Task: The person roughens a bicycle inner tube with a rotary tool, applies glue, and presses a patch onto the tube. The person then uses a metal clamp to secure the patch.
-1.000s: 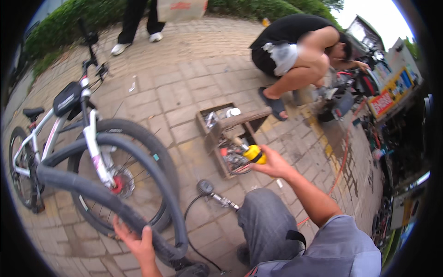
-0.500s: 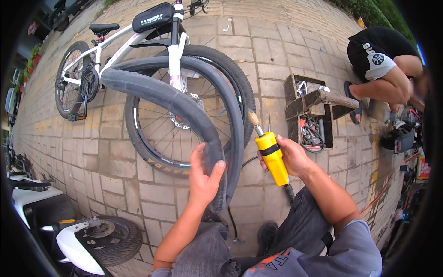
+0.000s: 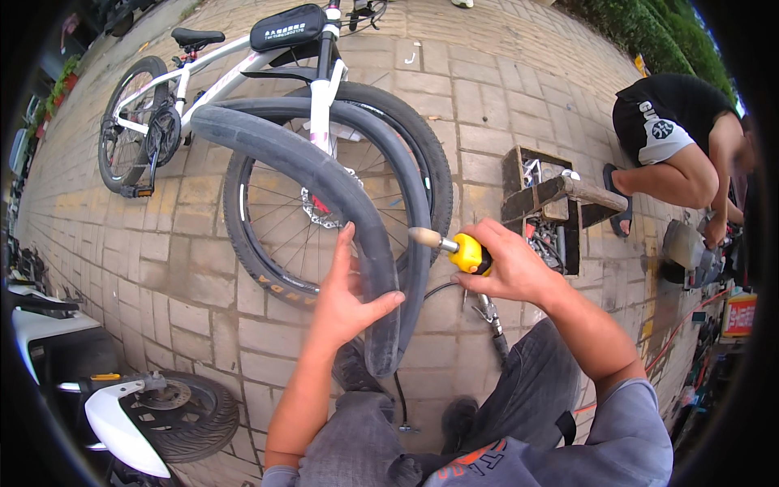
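Observation:
My left hand (image 3: 347,300) grips the lower bend of an inflated black inner tube (image 3: 329,180), thumb on the near side and fingers on the far side. The tube loops up in front of the bicycle wheel (image 3: 445,183). In my right hand (image 3: 519,266) is a yellow rotary grinder (image 3: 466,253) with a metal shaft. Its tan conical tip (image 3: 423,236) points left at the tube, close to its far strand; I cannot tell whether they touch. Below my right hand, a metal air-hose fitting (image 3: 490,315) hangs over my leg.
A white bicycle (image 3: 322,114) lies or leans ahead on the brick paving. To the right stands a wooden toolbox (image 3: 513,172) holding tools. Beyond it a person (image 3: 673,130) crouches over a machine part (image 3: 686,247). A white motorbike part (image 3: 122,438) and its wheel sit at lower left.
My right hand has turned the grinder from upright to nearly level, its tip swinging left and down toward the tube. My left hand still holds the tube in about the same place.

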